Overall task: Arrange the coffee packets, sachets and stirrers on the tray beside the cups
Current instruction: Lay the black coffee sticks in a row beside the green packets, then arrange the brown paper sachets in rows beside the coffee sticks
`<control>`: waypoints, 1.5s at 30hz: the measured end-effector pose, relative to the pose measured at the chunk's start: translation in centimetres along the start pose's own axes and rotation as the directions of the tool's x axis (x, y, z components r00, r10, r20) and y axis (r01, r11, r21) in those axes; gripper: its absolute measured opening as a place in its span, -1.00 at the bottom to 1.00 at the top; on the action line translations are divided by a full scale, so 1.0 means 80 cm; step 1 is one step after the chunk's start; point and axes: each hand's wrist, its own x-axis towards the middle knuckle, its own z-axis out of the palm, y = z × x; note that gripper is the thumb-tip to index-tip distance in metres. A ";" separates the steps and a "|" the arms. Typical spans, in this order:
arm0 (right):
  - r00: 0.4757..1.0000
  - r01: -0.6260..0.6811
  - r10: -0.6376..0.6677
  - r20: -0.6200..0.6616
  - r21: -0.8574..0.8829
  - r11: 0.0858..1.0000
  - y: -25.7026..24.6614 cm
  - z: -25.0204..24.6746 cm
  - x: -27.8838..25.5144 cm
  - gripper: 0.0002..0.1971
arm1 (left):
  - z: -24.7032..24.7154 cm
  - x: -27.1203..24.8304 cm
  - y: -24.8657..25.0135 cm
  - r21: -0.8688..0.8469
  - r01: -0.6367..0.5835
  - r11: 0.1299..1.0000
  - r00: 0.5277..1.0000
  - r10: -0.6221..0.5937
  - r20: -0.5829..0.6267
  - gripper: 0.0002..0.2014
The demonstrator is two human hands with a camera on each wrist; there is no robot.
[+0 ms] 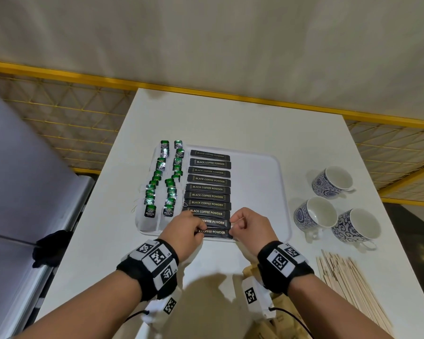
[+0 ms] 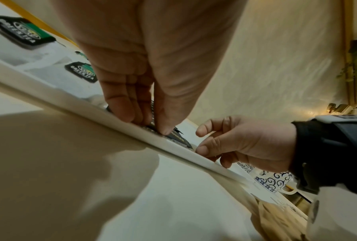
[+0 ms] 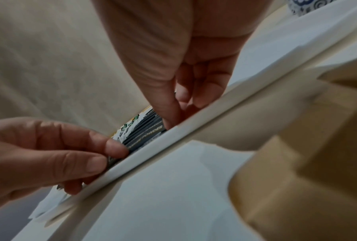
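- Left hand (image 1: 185,232) pinching left end of nearest black coffee packet (image 1: 214,232), thumb + fingertips (image 2: 123,110) curled onto it, right at near rim of tray (image 1: 283,192).
- Right hand (image 1: 249,228) at same packet's right end, fingers curled, thumb tip (image 3: 169,120) pressed at packet edge; looks like a pinch too, though contact partly hidden behind rim.
- Packet lying flat btwn both hands, last in column of black coffee packets (image 1: 209,188) running away from hands, all on tray.
- Beyond left hand, further left: green tea sachets (image 1: 163,182) in two rough columns, some overlapping, outer column hanging over tray's left edge.
- Right of right hand: bare tray area, then three blue-patterned cups (image 1: 333,209) on table (image 1: 230,118), off tray.
- Near right forearm: wooden stirrers (image 1: 350,287) piled on table, not yet on tray.
- Under wrists: brown paper packets (image 3: 297,163), likely still to place.
- Risks, judged: packet sits hard vs near rim, so could ride up on rim or slide off; nudging it fwd may shove the tight column askew; left knuckles close to sachets, could scatter them.
- Stirrers loose, may roll when gathered.
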 end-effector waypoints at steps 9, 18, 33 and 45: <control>0.995 -0.009 0.012 -0.102 0.032 0.999 0.003 -0.002 0.005 -0.73 | -0.001 0.000 -0.001 -0.027 0.024 0.999 1.000 -0.024 0.003 -0.75; 0.997 -0.015 0.020 -0.072 0.064 0.998 0.000 -0.004 0.006 -0.71 | -0.002 -0.003 0.000 -0.023 0.033 0.999 0.999 -0.033 0.016 -0.76; 0.997 0.008 -0.031 -0.068 -0.312 0.950 0.089 -0.096 -0.121 -0.78 | 0.031 -0.063 0.043 0.010 -0.133 0.991 0.965 0.127 0.231 -0.88; 0.997 0.053 -0.023 0.073 -0.434 0.899 0.140 -0.118 -0.176 -0.31 | 0.132 -0.124 0.116 0.234 0.018 0.972 0.924 -0.106 0.367 -0.51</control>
